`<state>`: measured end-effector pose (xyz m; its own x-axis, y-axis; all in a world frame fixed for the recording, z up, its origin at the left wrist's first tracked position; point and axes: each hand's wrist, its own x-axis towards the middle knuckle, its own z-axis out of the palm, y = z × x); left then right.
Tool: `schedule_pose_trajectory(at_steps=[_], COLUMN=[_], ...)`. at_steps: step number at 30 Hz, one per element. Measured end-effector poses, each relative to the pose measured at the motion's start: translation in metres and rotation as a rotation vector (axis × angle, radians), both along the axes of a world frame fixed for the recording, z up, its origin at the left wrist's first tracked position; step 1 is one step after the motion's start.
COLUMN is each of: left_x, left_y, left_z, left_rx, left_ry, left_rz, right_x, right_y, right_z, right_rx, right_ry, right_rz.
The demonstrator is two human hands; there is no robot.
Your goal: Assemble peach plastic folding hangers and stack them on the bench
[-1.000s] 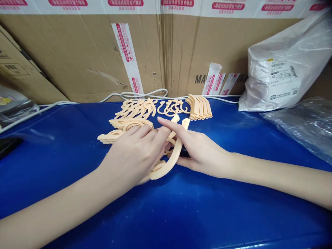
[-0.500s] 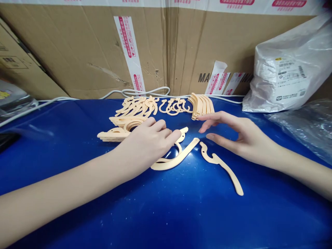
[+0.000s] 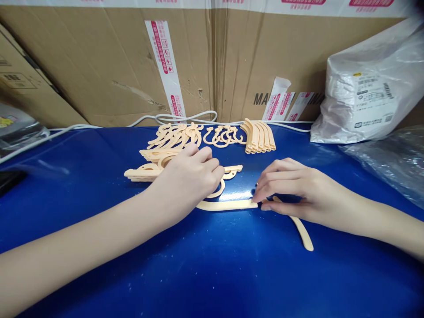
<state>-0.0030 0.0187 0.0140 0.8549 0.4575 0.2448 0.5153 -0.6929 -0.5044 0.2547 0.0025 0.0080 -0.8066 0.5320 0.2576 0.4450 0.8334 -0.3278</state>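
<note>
My left hand (image 3: 195, 176) is closed on a cream plastic folding hanger (image 3: 228, 205), whose smooth arm curves out below my fingers and whose hook ring (image 3: 217, 190) shows beside them. Most of its middle is hidden under the hand. My right hand (image 3: 286, 190) has its fingertips bent over the upper end of a loose hanger arm (image 3: 302, 234), close to the held hanger's right tip. That loose arm lies on the blue table, its notched part mostly covered by the hand. Behind my left hand, a stack of folded hangers (image 3: 142, 173) lies flat.
At the back are a pile of notched hanger arms (image 3: 174, 134), several loose hooks (image 3: 225, 136) and a row of smooth arms (image 3: 260, 136). A white cable (image 3: 188, 118) runs along cardboard boxes (image 3: 112, 66). A plastic-wrapped package (image 3: 361, 97) stands at right.
My right hand has come down and closed round the loose arm's upper end. The held hanger's smooth arm has swung lower, from slanting to nearly level. The row of smooth arms now looks more spread.
</note>
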Motion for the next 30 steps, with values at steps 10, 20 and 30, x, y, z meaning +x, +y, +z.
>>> schedule_pose_trajectory(at_steps=[10, 20, 30], left_x=[0.012, 0.01, 0.014], left_y=[-0.025, -0.014, -0.017], left_z=[0.001, -0.023, -0.019], left_rx=[-0.375, -0.721, -0.805], left_ry=[-0.246, -0.351, -0.431], left_rz=[-0.042, -0.059, 0.053], right_x=[0.004, 0.007, 0.001], right_y=[-0.004, 0.003, 0.006], right_z=[0.001, -0.01, -0.016], right_rx=[0.236, -0.008, -0.011], right_ry=[-0.18, -0.051, 0.112], right_rz=[-0.28, -0.314, -0.27])
